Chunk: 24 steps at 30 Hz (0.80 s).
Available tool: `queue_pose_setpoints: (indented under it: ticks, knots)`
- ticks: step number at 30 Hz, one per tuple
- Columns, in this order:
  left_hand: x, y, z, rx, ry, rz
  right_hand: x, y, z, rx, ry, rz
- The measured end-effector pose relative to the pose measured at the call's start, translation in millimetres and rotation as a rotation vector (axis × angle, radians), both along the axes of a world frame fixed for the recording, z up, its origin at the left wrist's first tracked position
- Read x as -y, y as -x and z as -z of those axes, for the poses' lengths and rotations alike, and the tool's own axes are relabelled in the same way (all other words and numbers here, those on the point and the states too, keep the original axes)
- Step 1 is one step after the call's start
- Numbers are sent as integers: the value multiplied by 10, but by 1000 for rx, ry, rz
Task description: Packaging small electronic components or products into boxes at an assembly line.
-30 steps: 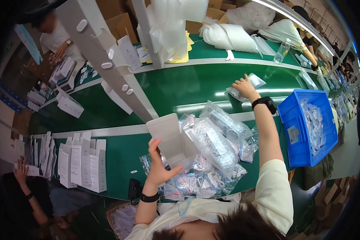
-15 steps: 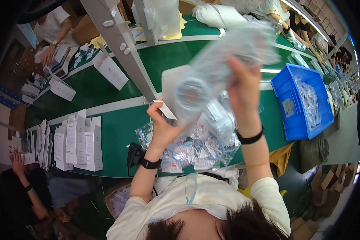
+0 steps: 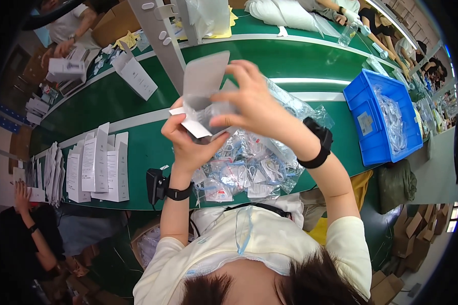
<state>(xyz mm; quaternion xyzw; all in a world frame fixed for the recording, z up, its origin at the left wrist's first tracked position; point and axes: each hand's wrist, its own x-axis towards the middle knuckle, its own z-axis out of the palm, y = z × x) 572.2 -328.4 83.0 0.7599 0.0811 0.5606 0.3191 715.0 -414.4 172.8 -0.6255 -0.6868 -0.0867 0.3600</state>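
Observation:
My left hand (image 3: 191, 147) is closed around a white carton (image 3: 206, 71), tilted above the table with its flaps up. Inside the carton's mouth sits a clear plastic bag (image 3: 215, 110), partly hidden by fingers. My right hand (image 3: 252, 99) reaches across the mouth, slightly blurred, thumb and fingers apart, near or touching the bag. Below both hands lies a pile of small clear packets (image 3: 239, 175) with white and blue pieces inside. Larger clear bags (image 3: 290, 101) lie behind the pile.
Several white cartons (image 3: 99, 168) stand at the left on the green table (image 3: 147, 173). A blue bin (image 3: 364, 117) of clear packets stands at the right. A metal post (image 3: 165, 46) rises behind the carton. Other people work across the table and at the left.
My right hand has brought the clear bag leftward and down into the carton, and its fingers have spread. The carton has moved slightly left and its mouth now shows.

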Motion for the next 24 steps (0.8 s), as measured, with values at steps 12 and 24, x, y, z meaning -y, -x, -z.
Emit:
queue_pose_setpoints:
  ticks: [12,24]
  knots:
    - [-39,631,316,-181,255,-12,-23,25,1657,265,519,-134]
    - [-67,639,-342,-543,351,-255,357,-31,120,-201,36,72]
